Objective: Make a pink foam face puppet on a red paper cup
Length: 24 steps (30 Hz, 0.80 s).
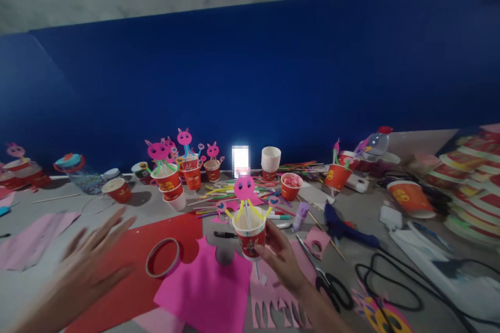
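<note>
My right hand (283,257) grips a red paper cup (252,242) from its right side, holding it upright over the table. A pink paper face (244,188) stands up from the cup on a straw, and yellow strips with small heart-marked discs reach out at both sides. On the left, my left hand (91,263) is spread with nothing in it, above the red paper sheet (133,250). Between the hands lie a roll of tape (163,257) and a bright pink sheet (213,283) with cut edges.
Scissors (328,281), a blue glue gun (347,226) with a black cord and a purple glue stick (300,216) lie to the right. Finished-looking face cups (166,179) stand at the back left. Stacked white cups (271,158) and a blue wall (250,78) are behind.
</note>
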Each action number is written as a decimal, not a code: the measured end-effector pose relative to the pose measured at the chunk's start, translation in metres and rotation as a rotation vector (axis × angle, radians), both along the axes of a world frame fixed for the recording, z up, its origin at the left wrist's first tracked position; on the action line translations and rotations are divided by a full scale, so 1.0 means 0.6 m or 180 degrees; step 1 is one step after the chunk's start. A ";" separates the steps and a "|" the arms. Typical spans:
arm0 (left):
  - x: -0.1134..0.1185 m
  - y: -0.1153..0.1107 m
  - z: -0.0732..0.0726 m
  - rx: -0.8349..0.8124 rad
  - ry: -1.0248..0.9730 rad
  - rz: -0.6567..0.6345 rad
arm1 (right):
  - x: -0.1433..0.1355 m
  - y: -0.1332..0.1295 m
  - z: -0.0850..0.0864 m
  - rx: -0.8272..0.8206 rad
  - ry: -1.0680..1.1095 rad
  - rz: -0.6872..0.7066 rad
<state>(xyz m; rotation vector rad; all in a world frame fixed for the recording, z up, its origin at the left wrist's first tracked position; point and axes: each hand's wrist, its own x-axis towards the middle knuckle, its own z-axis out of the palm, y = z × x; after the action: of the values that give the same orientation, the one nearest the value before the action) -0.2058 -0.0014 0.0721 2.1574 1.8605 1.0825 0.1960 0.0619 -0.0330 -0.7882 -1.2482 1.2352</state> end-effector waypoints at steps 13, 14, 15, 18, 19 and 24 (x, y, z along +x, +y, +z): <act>0.307 0.168 0.069 -0.0455 -0.0422 -0.1948 | 0.004 -0.004 -0.003 0.0331 -0.0348 0.0029; 0.312 0.173 0.066 -0.0575 -0.0627 -0.1985 | 0.003 -0.004 -0.001 0.0374 -0.0360 0.0035; 0.314 0.178 0.064 -0.0736 -0.0860 -0.2007 | 0.003 -0.004 0.001 0.0408 -0.0376 0.0048; 0.310 0.195 0.075 -0.1033 -0.1634 -0.1812 | 0.000 -0.005 0.005 0.0456 -0.0388 0.0048; 0.305 0.201 0.085 -0.0918 -0.1832 -0.1643 | 0.000 -0.006 0.006 0.0452 -0.0380 0.0027; 0.291 0.206 0.177 0.1235 -0.1714 -0.0780 | -0.004 -0.007 0.008 0.0414 -0.0394 -0.0009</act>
<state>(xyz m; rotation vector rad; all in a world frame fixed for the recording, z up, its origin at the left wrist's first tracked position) -0.0314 0.1222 0.1784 1.9127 1.1951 1.8468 0.1938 0.0576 -0.0280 -0.7801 -1.4126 1.1043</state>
